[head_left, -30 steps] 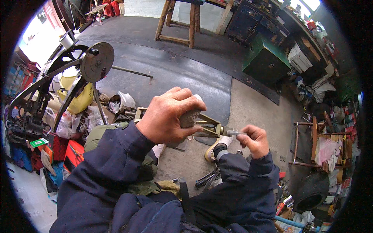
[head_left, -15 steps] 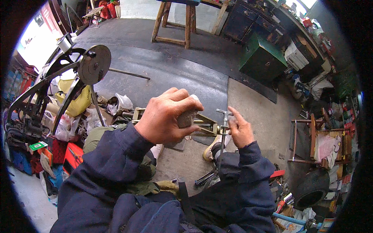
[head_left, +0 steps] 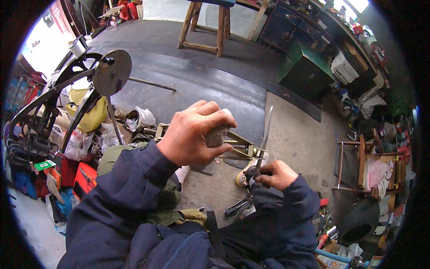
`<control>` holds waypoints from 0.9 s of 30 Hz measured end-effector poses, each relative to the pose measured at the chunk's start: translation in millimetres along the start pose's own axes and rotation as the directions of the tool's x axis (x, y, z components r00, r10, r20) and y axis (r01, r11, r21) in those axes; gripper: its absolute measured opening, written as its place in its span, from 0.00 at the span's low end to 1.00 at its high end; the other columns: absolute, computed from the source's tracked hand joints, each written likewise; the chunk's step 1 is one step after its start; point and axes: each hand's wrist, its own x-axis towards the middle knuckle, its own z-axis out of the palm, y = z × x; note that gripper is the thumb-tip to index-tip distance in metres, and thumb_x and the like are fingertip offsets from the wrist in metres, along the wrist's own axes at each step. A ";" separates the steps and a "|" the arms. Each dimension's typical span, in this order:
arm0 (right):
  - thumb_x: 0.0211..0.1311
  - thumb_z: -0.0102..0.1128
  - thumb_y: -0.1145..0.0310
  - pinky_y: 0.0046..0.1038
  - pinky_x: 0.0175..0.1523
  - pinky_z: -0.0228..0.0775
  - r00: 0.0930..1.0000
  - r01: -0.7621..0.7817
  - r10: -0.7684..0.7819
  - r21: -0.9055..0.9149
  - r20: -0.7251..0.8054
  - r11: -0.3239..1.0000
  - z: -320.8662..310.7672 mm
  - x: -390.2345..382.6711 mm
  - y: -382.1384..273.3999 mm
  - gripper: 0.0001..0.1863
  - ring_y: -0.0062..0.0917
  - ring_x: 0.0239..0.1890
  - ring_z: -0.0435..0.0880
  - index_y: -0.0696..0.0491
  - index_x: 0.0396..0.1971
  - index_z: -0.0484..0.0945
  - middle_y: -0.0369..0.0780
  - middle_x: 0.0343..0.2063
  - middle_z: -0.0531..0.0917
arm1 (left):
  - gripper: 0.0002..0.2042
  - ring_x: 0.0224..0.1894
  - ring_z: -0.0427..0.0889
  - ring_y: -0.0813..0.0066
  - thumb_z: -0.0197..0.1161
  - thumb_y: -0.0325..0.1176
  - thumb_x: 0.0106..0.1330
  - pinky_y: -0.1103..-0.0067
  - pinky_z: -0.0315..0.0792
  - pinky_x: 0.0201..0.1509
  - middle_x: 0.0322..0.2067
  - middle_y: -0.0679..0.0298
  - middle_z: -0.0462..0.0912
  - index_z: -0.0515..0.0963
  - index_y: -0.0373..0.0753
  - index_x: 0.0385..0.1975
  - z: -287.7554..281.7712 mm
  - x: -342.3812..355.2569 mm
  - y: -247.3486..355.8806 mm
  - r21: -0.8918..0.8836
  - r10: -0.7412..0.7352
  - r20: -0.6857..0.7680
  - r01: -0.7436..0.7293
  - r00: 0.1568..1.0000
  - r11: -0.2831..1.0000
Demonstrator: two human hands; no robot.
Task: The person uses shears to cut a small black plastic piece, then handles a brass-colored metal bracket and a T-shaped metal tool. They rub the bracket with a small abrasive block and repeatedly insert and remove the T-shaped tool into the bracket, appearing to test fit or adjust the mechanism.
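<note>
My left hand (head_left: 192, 134) is closed round a rough grey lump (head_left: 218, 136), whitish at its top, with thumb and fingers on either side of it. What the lump is I cannot make out. Under and beyond this hand runs a brass-coloured metal frame (head_left: 244, 149) with tapering bars; the hand hides its middle. My right hand (head_left: 280, 175), lower and to the right, pinches the dark lower part of a long thin metal rod (head_left: 267, 130). The rod points up and away, passing close by the frame's right end. Whether they touch I cannot tell.
A black cast-iron machine with a round disc (head_left: 112, 73) stands at the left, over bags and a yellow bag (head_left: 87, 112). Ahead are a wooden stool (head_left: 204, 46) and a green metal box (head_left: 306, 67). At right lie a folding wooden seat (head_left: 362, 163) and a tyre (head_left: 358, 220).
My right hand has moved down and toward me from the frame's right end. The T-shaped metal top seen there is gone from sight, and the rod now points upward. My left hand keeps its grip.
</note>
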 end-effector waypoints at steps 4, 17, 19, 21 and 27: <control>0.68 0.69 0.68 0.24 0.33 0.74 0.998 -0.001 0.024 0.318 -0.066 0.948 -16.6 -30.1 -16.9 0.12 0.17 0.26 0.81 0.64 0.39 0.87 0.35 0.23 0.83 | 0.22 0.45 0.83 0.56 0.83 0.34 0.50 0.67 0.78 0.51 0.41 0.59 0.86 0.85 0.42 0.46 -0.9 -0.5 -1.9 0.001 0.007 0.005 -0.007 1.000 1.000; 0.67 0.72 0.72 0.24 0.40 0.77 0.520 0.340 -0.101 0.097 -0.848 0.935 -1.4 22.8 -11.0 0.08 0.20 0.32 0.86 0.58 0.43 0.88 0.38 0.31 0.89 | 0.22 0.44 0.83 0.58 0.83 0.35 0.50 0.68 0.79 0.50 0.40 0.60 0.86 0.85 0.42 0.45 2.9 3.0 1.1 0.011 0.031 0.009 -0.031 0.999 0.999; 0.68 0.72 0.70 0.25 0.39 0.77 0.493 0.262 -0.100 0.037 -0.864 0.964 -0.6 28.4 -10.7 0.09 0.21 0.31 0.86 0.57 0.44 0.89 0.40 0.29 0.88 | 0.22 0.44 0.83 0.58 0.83 0.35 0.50 0.68 0.79 0.49 0.40 0.60 0.86 0.85 0.42 0.45 3.6 3.5 1.7 0.022 0.037 0.002 -0.037 0.999 0.999; 0.72 0.66 0.67 0.27 0.37 0.77 0.549 0.217 -0.096 0.030 -0.831 0.976 -0.7 32.6 -9.8 0.13 0.23 0.28 0.86 0.52 0.53 0.88 0.42 0.25 0.87 | 0.22 0.43 0.83 0.58 0.83 0.35 0.50 0.68 0.79 0.49 0.40 0.60 0.86 0.85 0.42 0.45 4.3 3.8 2.2 0.018 0.045 -0.011 -0.044 0.999 0.999; 0.69 0.62 0.66 0.38 0.38 0.78 0.710 -0.080 -0.021 -0.110 -0.704 0.991 -0.9 37.6 6.7 0.24 0.40 0.29 0.89 0.38 0.65 0.80 0.48 0.25 0.86 | 0.22 0.43 0.83 0.58 0.83 0.34 0.50 0.69 0.78 0.49 0.40 0.60 0.85 0.85 0.42 0.46 4.2 3.1 2.5 0.002 0.026 -0.012 -0.025 1.000 1.000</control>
